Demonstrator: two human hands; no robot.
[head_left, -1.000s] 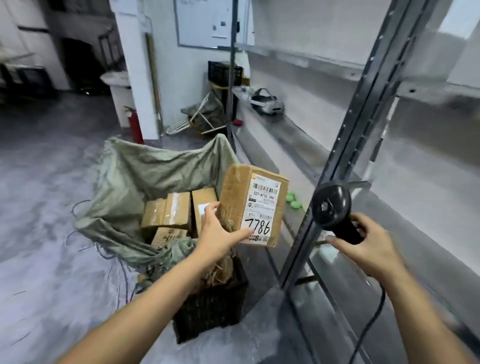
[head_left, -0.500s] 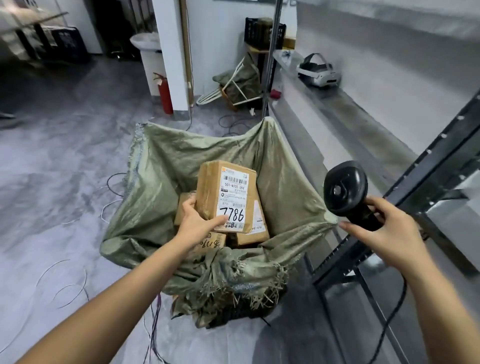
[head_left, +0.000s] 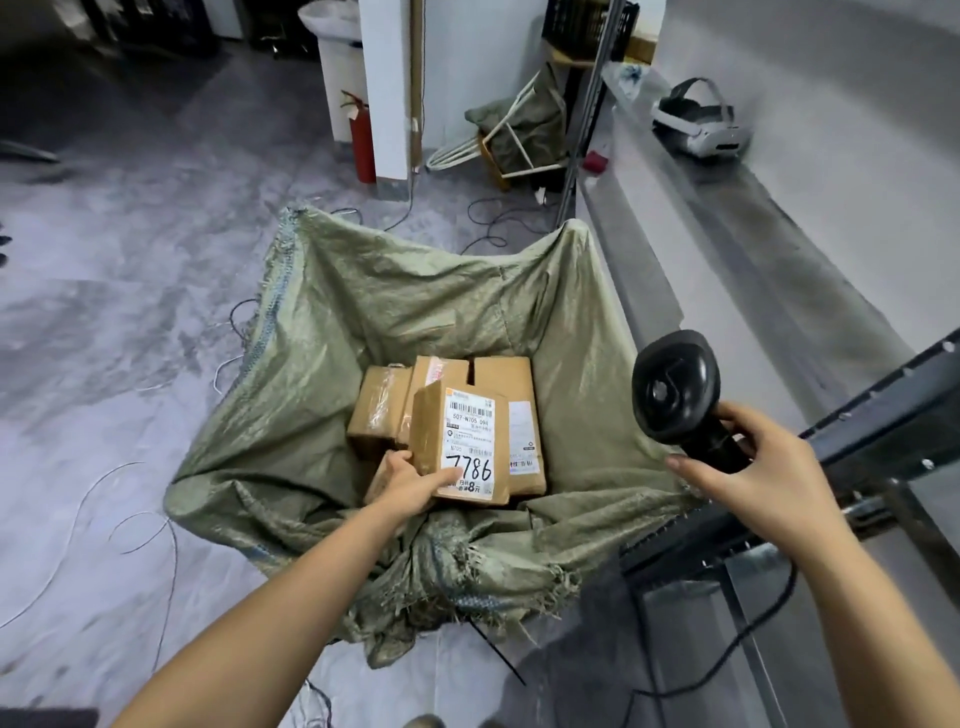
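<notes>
Head view, from where I stand beside the person: the left hand (head_left: 410, 483) has its grip on a brown parcel (head_left: 431, 441). The thumb lies across the lower edge of the white label (head_left: 470, 447) and the fingers are hidden behind the box. The parcel stands tilted, low inside the green woven sack (head_left: 322, 364), resting against the other boxes (head_left: 379, 410) packed at its twelve and nine o'clock.

At three o'clock, well apart from the parcel, the right hand (head_left: 769, 483) is wrapped round the handle of a black scanner (head_left: 675, 389). Its round head is raised toward eleven o'clock and its cord (head_left: 748, 639) trails down to six.

To my eye the step in hand is handling this parcel at the sack's pile, and I cannot tell whether it is going in or coming out. If the code is unread, the next move calls for swinging the scanner's window across to the barcode while the left hand keeps the label face up.

The label shows a barcode, then "507-N705 094", "N705", a handwritten "7786" and a printed "8元". The finer print is too small to read.

Further out, a white headset (head_left: 698, 122) lies on a ledge (head_left: 779, 218) at one o'clock, and a red fire extinguisher (head_left: 362, 140) stands at eleven.
</notes>
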